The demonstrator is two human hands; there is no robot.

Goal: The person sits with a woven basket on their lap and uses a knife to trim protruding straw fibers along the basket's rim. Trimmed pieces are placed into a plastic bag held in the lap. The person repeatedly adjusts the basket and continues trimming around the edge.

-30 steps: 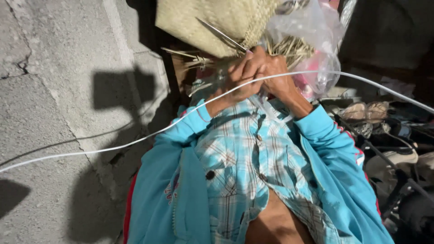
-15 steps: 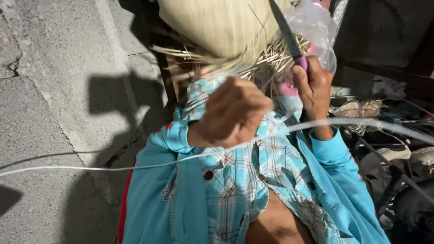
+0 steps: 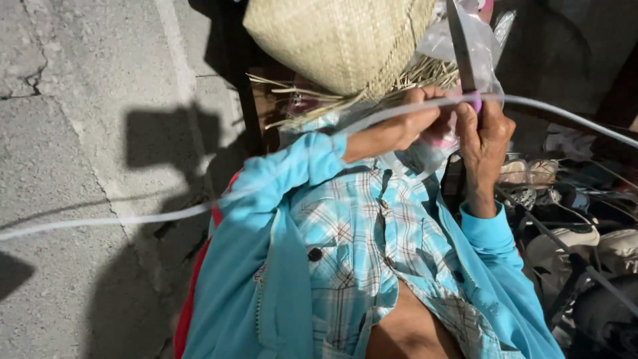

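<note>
My right hand (image 3: 484, 143) grips a knife (image 3: 458, 46) by its purple handle, with the dark blade pointing up in front of a clear plastic bag (image 3: 482, 40). My left hand (image 3: 405, 126) is closed just left of it, pinching a long white strip (image 3: 133, 218). The strip runs from the lower left, up along my arm, over both hands and off to the right. A woven straw bag (image 3: 339, 40) with loose frayed ends hangs just above my hands. I wear a turquoise jacket over a checked shirt.
Cracked concrete ground (image 3: 73, 133) with shadows fills the left side. At the right lies a dark heap of shoes (image 3: 571, 246), straps and metal rods, close to my right elbow.
My hands came apart from the straw edge. The right hand raised the knife blade upright, and the left hand moved back up beside it with the strip.
</note>
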